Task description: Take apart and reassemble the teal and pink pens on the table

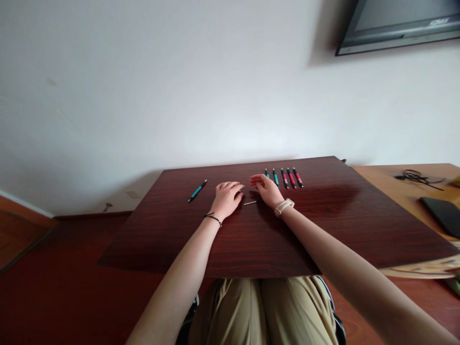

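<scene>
Pens, two blue (275,177) and three pink (291,178), lay in a neat row at two o'clock from the gap between the left hand (228,196) and the right hand (268,190). That part looked done. One more blue pen (197,190) lay alone at nine o'clock, and one thin stick (249,203) at six, maybe left to do. Both hands were half curled; I couldn't tell if they held anything small.

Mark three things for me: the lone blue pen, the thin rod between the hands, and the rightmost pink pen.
Lone blue pen (197,191): head view, middle of its barrel.
Thin rod (250,203): head view, its visible pale length.
Rightmost pink pen (298,178): head view, middle of its barrel.
</scene>
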The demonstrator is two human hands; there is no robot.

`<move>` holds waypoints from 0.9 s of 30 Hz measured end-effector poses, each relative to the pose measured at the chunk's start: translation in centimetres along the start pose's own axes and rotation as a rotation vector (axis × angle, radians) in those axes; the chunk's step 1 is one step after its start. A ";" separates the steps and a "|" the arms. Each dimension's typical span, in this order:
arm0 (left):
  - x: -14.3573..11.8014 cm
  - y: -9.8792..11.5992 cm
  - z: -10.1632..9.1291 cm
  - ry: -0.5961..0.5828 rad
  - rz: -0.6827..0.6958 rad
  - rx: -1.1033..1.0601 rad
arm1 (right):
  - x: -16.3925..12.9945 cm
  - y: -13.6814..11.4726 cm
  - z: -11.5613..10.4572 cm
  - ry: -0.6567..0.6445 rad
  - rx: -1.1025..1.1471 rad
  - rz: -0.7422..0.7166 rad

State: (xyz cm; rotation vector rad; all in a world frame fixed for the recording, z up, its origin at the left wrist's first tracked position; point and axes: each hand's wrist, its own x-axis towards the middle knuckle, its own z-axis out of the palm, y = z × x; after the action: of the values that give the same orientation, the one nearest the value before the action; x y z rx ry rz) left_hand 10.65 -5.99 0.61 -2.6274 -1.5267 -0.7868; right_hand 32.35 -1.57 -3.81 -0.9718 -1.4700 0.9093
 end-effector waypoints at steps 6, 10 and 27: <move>-0.5 -0.3 0.4 -0.055 -0.018 0.034 | -0.2 -0.9 -0.3 0.082 0.199 0.217; -0.8 0.0 -0.1 -0.072 -0.022 0.018 | -0.5 -1.9 -0.2 0.111 0.332 0.308; -1.4 0.1 -1.0 0.055 -0.097 0.046 | -1.1 -2.4 -0.4 0.016 0.346 0.274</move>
State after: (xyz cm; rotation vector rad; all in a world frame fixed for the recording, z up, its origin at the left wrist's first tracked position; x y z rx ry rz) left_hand 9.71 -7.43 0.93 -2.4944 -1.6481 -0.8120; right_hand 32.56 -3.48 -1.92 -0.9288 -1.1314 1.3024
